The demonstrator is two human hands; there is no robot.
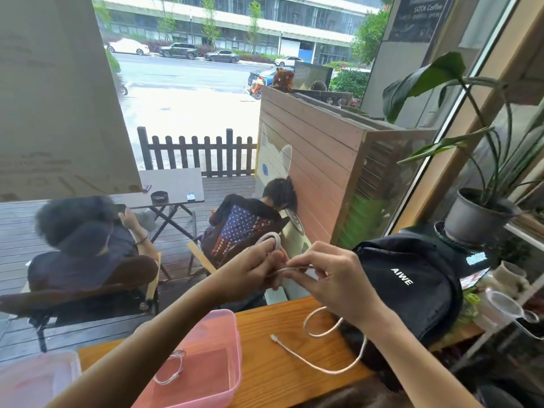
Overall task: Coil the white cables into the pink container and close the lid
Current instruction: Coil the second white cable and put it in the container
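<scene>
Both hands are raised above the wooden table [265, 375], holding one white cable [323, 371]. My left hand [250, 269] pinches a small coil of it that loops over my fingers. My right hand [332, 278] grips the strand just beside the coil. The cable's loose tail hangs down from my right hand, curls on the table and ends in a plug near the container. The pink container [232, 348] stands open at the lower left, with another coiled white cable [170, 369] lying inside it. Its pink lid [35, 378] lies to the left of it.
A black bag [412, 290] sits on the table to the right, touching the cable's tail. Potted plants [479, 213] and small cups stand on shelves at the far right. A window directly ahead shows two seated people outside.
</scene>
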